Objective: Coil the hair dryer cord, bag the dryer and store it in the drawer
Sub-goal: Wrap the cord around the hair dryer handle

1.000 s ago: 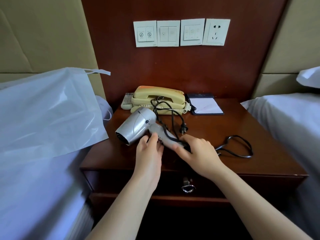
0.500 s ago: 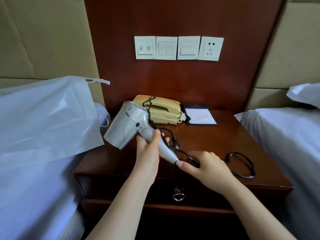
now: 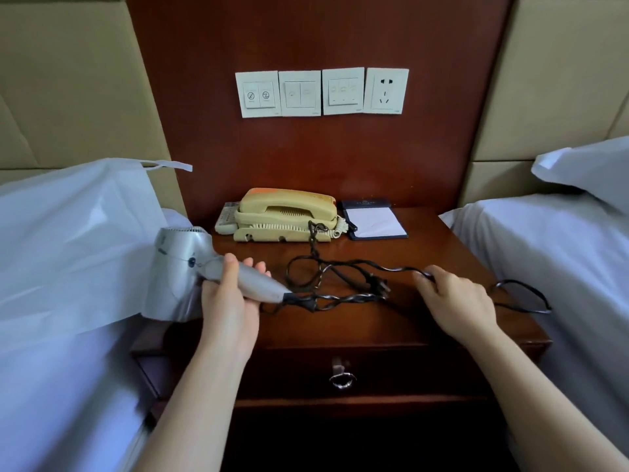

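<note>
My left hand [image 3: 228,303] grips the handle of the silver hair dryer [image 3: 177,267], holding it over the left edge of the nightstand with the nozzle down. Its black cord [image 3: 326,277] runs tangled across the wooden top, the plug [image 3: 377,284] lying near the middle. My right hand [image 3: 456,298] pinches the cord farther right, and a loop of it trails on toward the right edge. A white plastic bag [image 3: 75,240] lies on the bed at left. The drawer [image 3: 391,373] under the top is closed, with a metal ring pull [image 3: 341,378].
A beige telephone [image 3: 286,214] and a notepad [image 3: 372,221] stand at the back of the nightstand [image 3: 425,328]. Wall switches and a socket [image 3: 386,90] sit on the wooden panel above. White beds flank the nightstand on both sides.
My left hand swung the dryer left and lower, toward the bag. My right hand slid right along the cord, stretching it out across the top. The camera tilted up.
</note>
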A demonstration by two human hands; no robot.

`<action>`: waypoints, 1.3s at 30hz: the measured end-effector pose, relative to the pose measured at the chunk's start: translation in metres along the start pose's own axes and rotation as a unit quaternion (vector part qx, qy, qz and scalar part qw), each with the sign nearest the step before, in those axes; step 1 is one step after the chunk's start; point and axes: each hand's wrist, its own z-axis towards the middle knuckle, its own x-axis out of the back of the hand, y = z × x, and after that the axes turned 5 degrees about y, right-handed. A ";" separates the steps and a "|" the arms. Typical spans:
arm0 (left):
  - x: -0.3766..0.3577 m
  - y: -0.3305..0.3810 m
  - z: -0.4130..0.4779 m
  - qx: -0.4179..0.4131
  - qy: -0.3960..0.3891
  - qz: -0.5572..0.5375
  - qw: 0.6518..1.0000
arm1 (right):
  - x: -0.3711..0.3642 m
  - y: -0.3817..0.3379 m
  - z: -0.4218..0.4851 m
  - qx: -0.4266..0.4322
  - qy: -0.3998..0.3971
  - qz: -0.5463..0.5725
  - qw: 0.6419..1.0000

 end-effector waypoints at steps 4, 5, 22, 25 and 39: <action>-0.002 -0.003 -0.005 -0.004 -0.022 0.011 1.000 | -0.003 -0.010 -0.005 0.073 -0.043 -0.019 0.996; -0.003 -0.003 -0.007 -0.006 -0.030 0.014 0.999 | -0.003 -0.012 -0.007 0.085 -0.054 -0.012 0.995; -0.015 -0.011 -0.018 -0.021 -0.072 -0.016 0.997 | 0.026 -0.077 -0.054 0.124 0.069 0.413 0.900; -0.017 -0.014 -0.022 -0.036 -0.078 -0.004 0.996 | 0.019 -0.085 -0.058 0.138 -0.009 0.341 0.930; -0.023 -0.020 -0.024 -0.083 -0.114 0.025 0.990 | 0.021 -0.084 -0.042 -0.014 -0.019 0.423 0.906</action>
